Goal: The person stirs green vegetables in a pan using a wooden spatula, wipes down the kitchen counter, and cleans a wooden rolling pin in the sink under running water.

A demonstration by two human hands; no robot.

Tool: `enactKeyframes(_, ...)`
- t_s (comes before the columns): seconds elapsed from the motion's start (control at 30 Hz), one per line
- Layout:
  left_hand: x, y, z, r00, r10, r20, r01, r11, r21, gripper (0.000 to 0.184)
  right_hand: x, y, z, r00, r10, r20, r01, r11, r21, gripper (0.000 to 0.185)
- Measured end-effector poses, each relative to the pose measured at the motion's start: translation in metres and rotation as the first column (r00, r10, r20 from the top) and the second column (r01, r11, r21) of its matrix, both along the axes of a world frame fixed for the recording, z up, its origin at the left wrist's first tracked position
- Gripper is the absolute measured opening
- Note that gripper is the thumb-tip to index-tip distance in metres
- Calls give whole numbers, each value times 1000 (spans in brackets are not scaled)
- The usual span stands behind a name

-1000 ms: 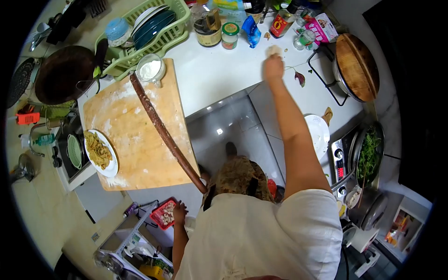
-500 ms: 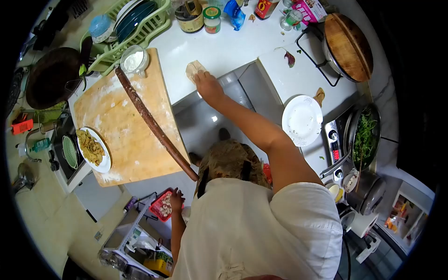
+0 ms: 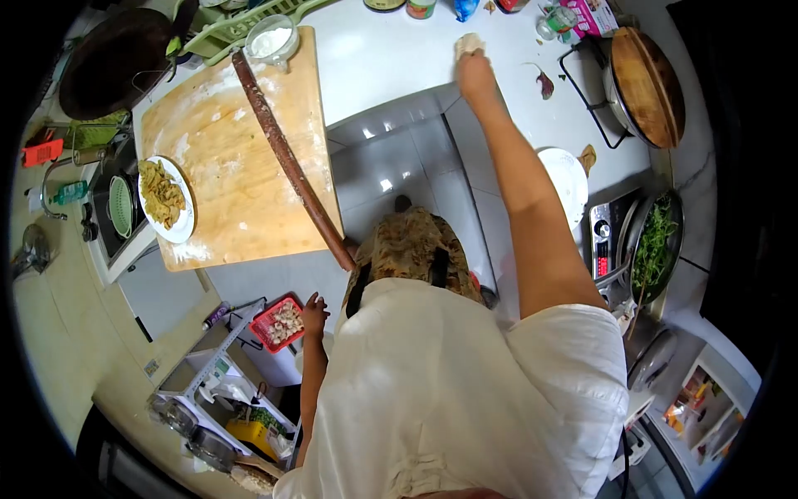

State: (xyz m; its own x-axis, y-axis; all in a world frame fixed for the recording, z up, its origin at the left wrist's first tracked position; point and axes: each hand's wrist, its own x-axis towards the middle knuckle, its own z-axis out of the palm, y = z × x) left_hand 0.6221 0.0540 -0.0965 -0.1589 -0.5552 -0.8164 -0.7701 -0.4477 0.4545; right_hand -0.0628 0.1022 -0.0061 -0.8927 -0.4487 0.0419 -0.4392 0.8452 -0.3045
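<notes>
At the top of the head view, my right hand (image 3: 477,76) is closed on a tan cloth (image 3: 469,43), pressed to the white countertop (image 3: 382,58). My right arm reaches far forward. My left hand (image 3: 314,316) hangs low at my side with its fingers apart and nothing in it. Near it, at a lower level, sits a red basket (image 3: 268,335) of pale pieces that look like garlic. Left of my body, a long dark rolling pin (image 3: 287,154) lies across a floured wooden board (image 3: 199,137). A white plate (image 3: 184,223) with yellowish food rests on the board's left edge.
A bowl of white powder (image 3: 272,40) stands at the board's far corner beside a green dish rack (image 3: 224,37). To the right are a white plate (image 3: 567,185), a dark leaf (image 3: 544,85), a wood-lidded pot (image 3: 644,87), and a pan of greens (image 3: 657,254) on a cooker.
My right hand has slid the cloth to the right and farther forward along the countertop. The view has shifted with my head. My left hand still hangs at my side.
</notes>
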Motion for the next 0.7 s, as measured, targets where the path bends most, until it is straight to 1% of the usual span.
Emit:
enactKeyframes(0.03,16,1,-12,990,-137,-38,135,990,-48,47,20,-15,14,993,-26,113,46,982,-183,35)
enactKeyframes(0.07,17,3,-10,994,-111,-5,111,993,-38,47,33,-25,-4,986,150,77,-126,960,-248,41)
enactKeyframes(0.1,17,5,-4,996,-86,30,87,996,-27,47,57,-42,-17,973,219,73,-185,929,-321,44)
enactKeyframes(0.13,17,7,0,996,-63,67,64,998,-15,47,76,-59,-62,951,309,-20,-293,877,-381,41)
enactKeyframes(0.2,22,6,-3,997,-20,74,22,1000,-19,47,142,-71,7,898,441,6,-379,779,-499,23)
enactKeyframes(0.27,23,3,3,998,-3,65,6,999,-48,47,145,-84,-20,842,530,-95,-531,787,-314,21)
enactKeyframes(0.3,25,1,4,1000,25,13,-24,997,-68,45,145,-88,-29,806,576,-134,-591,778,-212,20)
enactKeyframes(0.33,25,-1,4,1000,32,-2,-32,996,-79,45,140,-87,-37,812,553,-186,-581,797,-165,21)
enactKeyframes(0.4,20,-3,9,998,53,-32,-56,993,-99,44,125,-72,-41,807,516,-288,-556,828,-74,29)
enactKeyframes(0.47,14,0,11,997,67,-41,-70,993,-95,45,104,-55,-39,819,450,-356,-480,877,3,26)
enactKeyframes(0.53,12,4,10,994,88,-71,-94,992,-90,45,82,-38,-37,857,351,-377,-346,935,85,25)
enactKeyframes(0.6,13,10,9,993,101,-66,-106,992,-69,46,53,-22,-36,930,252,-268,-197,956,217,22)
enactKeyframes(0.67,17,14,10,994,87,-66,-90,994,-54,46,29,3,-28,958,169,-231,-91,945,313,24)
enactKeyframes(0.7,29,14,0,999,17,-52,-21,996,-83,46,20,16,-27,968,110,-225,-37,950,309,24)
